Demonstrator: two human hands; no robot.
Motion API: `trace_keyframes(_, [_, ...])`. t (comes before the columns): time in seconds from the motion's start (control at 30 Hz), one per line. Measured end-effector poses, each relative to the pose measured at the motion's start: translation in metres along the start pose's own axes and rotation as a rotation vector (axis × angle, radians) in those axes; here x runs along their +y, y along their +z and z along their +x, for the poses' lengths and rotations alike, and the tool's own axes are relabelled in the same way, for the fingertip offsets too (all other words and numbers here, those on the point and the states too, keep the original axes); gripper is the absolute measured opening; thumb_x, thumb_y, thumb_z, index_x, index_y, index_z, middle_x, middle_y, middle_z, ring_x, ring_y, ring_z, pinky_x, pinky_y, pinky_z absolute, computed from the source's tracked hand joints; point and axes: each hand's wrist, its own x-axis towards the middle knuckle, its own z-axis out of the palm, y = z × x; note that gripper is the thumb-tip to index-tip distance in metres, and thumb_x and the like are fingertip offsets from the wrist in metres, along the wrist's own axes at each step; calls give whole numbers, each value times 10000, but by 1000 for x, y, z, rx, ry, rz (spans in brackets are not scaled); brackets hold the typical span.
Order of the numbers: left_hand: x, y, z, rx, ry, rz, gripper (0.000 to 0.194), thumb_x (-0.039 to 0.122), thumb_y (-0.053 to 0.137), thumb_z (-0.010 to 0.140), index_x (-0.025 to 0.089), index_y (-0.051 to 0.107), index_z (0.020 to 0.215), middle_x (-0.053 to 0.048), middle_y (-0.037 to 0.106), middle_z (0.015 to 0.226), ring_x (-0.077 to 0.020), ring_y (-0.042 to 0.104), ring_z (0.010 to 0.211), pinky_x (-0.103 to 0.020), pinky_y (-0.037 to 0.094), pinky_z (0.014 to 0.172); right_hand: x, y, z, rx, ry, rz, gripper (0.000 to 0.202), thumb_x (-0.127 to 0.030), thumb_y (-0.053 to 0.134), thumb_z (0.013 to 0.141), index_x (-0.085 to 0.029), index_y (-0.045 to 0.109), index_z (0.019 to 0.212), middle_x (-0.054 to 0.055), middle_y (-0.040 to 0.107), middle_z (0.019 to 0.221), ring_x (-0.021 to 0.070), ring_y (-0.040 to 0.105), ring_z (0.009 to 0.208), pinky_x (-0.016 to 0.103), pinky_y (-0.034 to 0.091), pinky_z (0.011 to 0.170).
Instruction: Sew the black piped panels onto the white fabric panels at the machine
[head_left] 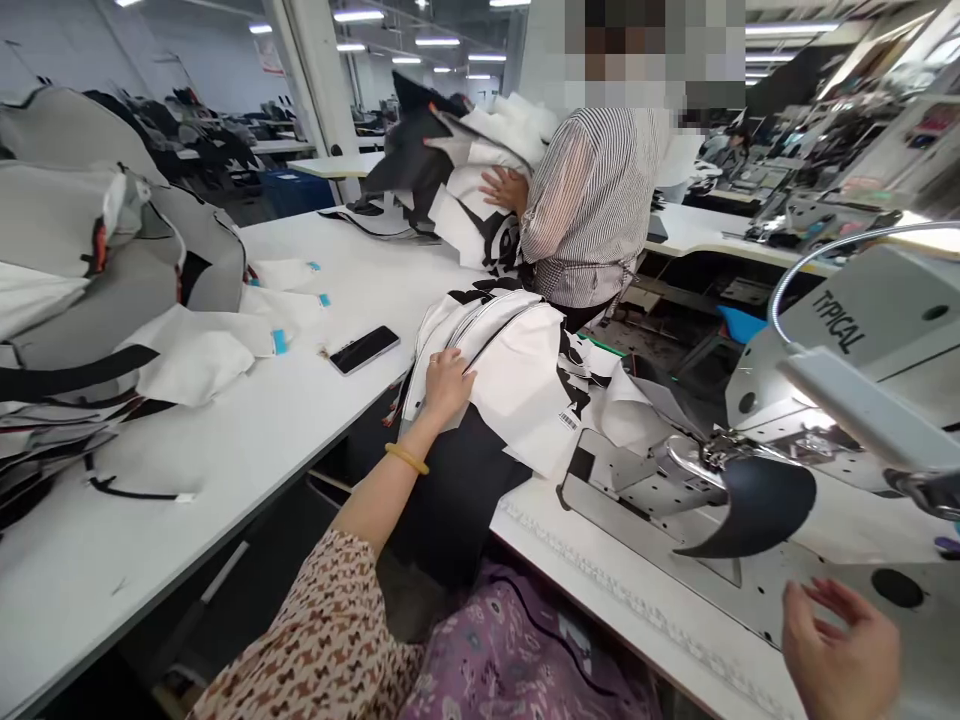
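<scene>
My left hand (pixel 448 386) lies on a stack of white and black cut fabric pieces (pixel 517 375), its fingers pressed on the pile's left part; whether it grips an edge cannot be made out. Black fabric (pixel 469 490) hangs down below that wrist. At the lower right, my right hand (pixel 840 640) is raised over the sewing machine's bed with fingers apart and curled, holding nothing. A dark curved piece (pixel 757 510) sits at the sewing machine (pixel 855 340), up and to the left of this hand.
A phone (pixel 365 349) lies on the white table (pixel 300 420) to the left. Piles of grey and white pieces (pixel 90 230) cover the table's far left. Behind the stack stands a person in a striped top (pixel 600 190), one hand on another fabric pile (pixel 480 160).
</scene>
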Motion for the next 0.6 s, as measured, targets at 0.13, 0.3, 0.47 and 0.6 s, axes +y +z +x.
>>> trace_keyframes(0.13, [10,-24,-16,121,-45,-479,139,260,560,803,165,548,703,-41,625,923,-163,557,896,-293,435,855,-16,0,-23,26,79,41,546,-543,437,744,-178,496,1145,158,576,1101,308,592,870,432,509,728])
trace_keyframes(0.3, [65,-45,-54,230,-493,-1460,211,350,652,718,191,544,804,28,640,775,-110,589,683,-232,478,664,-49,44,-59,-351,-95,417,617,-645,488,689,-181,466,1096,156,567,1131,276,546,1054,417,471,886])
trace_keyframes(0.47, [118,-9,-117,51,-893,-1853,471,230,743,583,201,569,1020,-28,686,959,-174,641,876,-284,486,821,-83,66,-77,-952,-90,668,630,-692,377,745,-187,513,1097,130,620,1036,230,573,1034,410,400,992])
trace_keyframes(0.6, [130,13,-159,-182,-1068,-1939,504,168,726,542,178,596,1030,-34,695,912,-190,643,856,-286,487,794,-82,60,-74,-821,-16,451,607,-649,533,677,-182,547,1064,115,612,1061,229,548,1074,371,415,985])
